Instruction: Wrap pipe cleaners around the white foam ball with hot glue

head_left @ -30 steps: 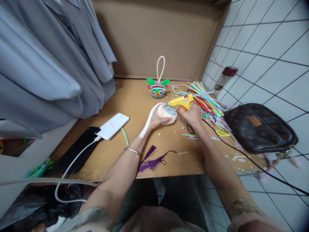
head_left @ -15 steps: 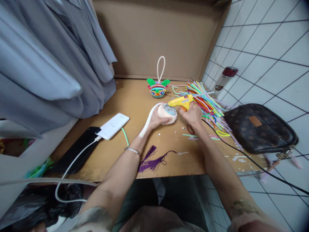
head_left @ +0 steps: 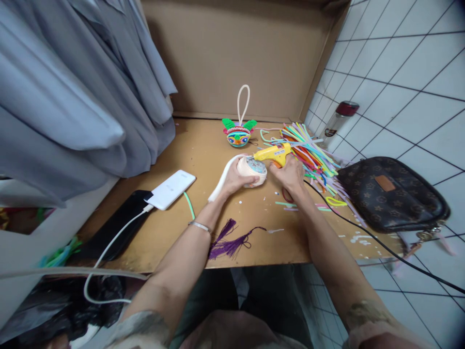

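Note:
My left hand (head_left: 234, 180) is wrapped round a pale, cup-shaped piece (head_left: 250, 170) with a bluish round face turned up. A white fuzzy strip (head_left: 222, 180) trails from that piece back over my left wrist. In my right hand (head_left: 291, 173) is a yellow hot glue gun (head_left: 271, 153), its nozzle at the upper left rim of the pale piece; whether it touches I cannot tell. Behind them stands a colourful lion-head ornament (head_left: 239, 136) with green ears and a white loop (head_left: 243, 104). Purple tassels (head_left: 230, 245) lie near my left forearm.
Many coloured pipe cleaners (head_left: 308, 148) are heaped at the right, before a clear bottle with a red lid (head_left: 341, 116). A brown patterned bag (head_left: 394, 194) sits at the right edge, a black cable (head_left: 363, 228) beside it. At left lie a white power bank (head_left: 170, 189) and a black case (head_left: 119, 228).
The loose end of the white strip has shifted slightly up and left over my wrist. Both hands, the glue gun and the pale piece hold nearly the same position.

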Demonstrator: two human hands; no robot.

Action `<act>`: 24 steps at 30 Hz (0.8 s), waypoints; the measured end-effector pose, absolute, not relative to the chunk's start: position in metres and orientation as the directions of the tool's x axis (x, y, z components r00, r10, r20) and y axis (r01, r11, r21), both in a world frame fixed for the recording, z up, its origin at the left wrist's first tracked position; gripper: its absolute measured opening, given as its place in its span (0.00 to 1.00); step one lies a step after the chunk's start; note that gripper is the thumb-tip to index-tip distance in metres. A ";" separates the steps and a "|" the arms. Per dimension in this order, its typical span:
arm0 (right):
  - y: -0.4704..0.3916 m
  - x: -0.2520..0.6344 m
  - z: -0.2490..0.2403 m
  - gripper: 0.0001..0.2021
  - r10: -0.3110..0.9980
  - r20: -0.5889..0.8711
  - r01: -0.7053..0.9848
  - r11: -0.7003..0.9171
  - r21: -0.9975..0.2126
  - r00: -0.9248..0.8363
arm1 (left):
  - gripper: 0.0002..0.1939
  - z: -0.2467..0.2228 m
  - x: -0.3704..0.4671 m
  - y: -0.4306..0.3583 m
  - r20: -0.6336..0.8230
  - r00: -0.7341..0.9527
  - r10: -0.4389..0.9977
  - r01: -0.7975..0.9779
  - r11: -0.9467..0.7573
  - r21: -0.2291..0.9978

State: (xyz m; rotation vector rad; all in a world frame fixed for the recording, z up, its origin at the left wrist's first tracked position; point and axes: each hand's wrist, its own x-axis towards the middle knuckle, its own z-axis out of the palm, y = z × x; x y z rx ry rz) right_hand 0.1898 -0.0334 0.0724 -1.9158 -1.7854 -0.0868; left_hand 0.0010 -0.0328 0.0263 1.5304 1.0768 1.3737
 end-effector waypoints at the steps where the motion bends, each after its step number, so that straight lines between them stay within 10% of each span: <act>1: -0.033 0.190 0.072 0.22 0.914 0.385 0.947 0.004 -0.323 0.128 | 0.45 0.026 0.001 -0.032 0.317 0.046 0.947 0.083 -0.320 0.944; 24: -0.032 0.191 0.069 0.22 0.893 0.420 0.932 0.004 -0.363 0.160 | 0.43 0.022 0.000 -0.028 0.319 0.039 0.947 0.099 -0.321 0.942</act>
